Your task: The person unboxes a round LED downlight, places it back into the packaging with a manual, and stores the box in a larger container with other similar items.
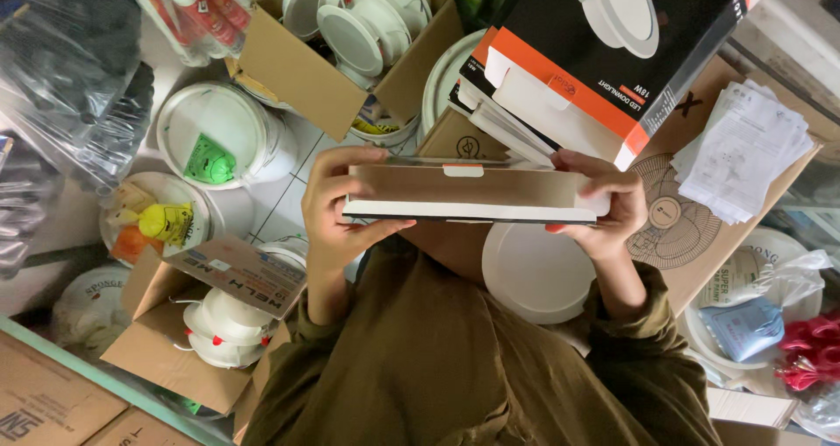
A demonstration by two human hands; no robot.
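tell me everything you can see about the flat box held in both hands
The flat rectangular cardboard box is held level in front of the person's chest, its long side across the view. Its facing panel looks plain brown, with a white edge along the bottom and a small white tab at the top middle. The left hand grips its left end and the right hand its right end. It looks closed.

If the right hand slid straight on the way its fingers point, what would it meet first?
Probably the left hand: the right hand points along the flat brown cardboard box that both hold, though depth is unclear.
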